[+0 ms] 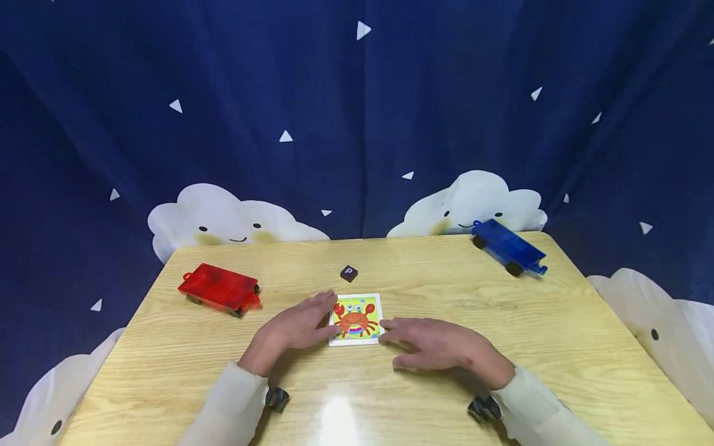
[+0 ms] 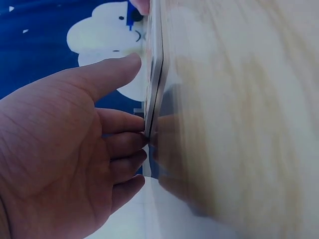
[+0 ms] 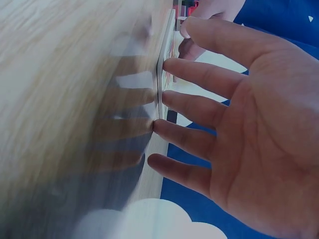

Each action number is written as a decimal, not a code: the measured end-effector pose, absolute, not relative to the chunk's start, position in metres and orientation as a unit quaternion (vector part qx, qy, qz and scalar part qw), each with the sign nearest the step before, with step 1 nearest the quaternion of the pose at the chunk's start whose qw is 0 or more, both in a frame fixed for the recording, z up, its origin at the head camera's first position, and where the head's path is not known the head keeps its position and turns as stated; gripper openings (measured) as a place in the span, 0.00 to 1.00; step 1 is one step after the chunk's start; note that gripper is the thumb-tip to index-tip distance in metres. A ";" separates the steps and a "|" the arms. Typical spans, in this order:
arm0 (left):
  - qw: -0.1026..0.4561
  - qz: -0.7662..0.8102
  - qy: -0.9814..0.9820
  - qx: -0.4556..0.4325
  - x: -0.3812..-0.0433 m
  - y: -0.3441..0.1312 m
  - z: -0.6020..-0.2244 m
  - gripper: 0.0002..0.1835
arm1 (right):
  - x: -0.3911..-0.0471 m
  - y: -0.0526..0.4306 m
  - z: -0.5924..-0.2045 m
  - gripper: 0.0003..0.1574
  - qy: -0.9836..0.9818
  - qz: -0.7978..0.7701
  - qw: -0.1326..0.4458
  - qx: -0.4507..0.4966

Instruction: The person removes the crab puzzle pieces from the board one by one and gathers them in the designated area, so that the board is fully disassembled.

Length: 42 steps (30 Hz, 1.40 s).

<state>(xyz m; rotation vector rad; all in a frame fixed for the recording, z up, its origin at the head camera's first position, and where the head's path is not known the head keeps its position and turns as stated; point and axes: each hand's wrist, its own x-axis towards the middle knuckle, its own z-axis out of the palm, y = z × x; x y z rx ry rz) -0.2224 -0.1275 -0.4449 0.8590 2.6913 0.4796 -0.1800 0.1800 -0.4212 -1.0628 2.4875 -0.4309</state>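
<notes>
A square crab picture card (image 1: 357, 317) with a white border lies flat on the wooden table, and the left wrist view shows its thin edge (image 2: 158, 64). My left hand (image 1: 301, 323) is at the card's left side, fingertips at its edge and thumb over the lower left corner. At the opposite side, my right hand (image 1: 437, 344) has its fingers extended, tips right at the card's right edge, with the thumb apart. In the right wrist view the fingers (image 3: 194, 107) are spread and straight. Neither palm holds anything.
Beyond the card lies a small dark tile (image 1: 349, 273) marked with a P. A red toy wagon (image 1: 220, 288) stands at the left of the table (image 1: 312, 402), a blue toy wagon (image 1: 509, 246) at the back right. A dark blue curtain (image 1: 357, 111) hangs behind.
</notes>
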 end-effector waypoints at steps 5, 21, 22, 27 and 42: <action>0.140 0.163 0.933 0.289 -0.224 -0.123 -0.441 0.41 | -0.182 0.183 -0.421 0.32 0.893 -0.160 0.198 -0.371; 0.113 0.147 0.928 0.322 -0.213 -0.113 -0.435 0.39 | -0.210 0.190 -0.416 0.26 0.880 -0.270 0.161 -0.355; 0.113 0.139 0.927 0.328 -0.210 -0.110 -0.435 0.39 | -0.215 0.191 -0.415 0.25 0.879 -0.283 0.149 -0.353; 0.092 0.089 0.917 0.379 -0.194 -0.097 -0.437 0.35 | -0.245 0.187 -0.415 0.18 0.872 -0.333 0.108 -0.342; 0.065 0.027 0.923 0.377 -0.173 -0.070 -0.443 0.26 | -0.309 0.126 -0.439 0.16 0.785 -0.455 0.248 -0.341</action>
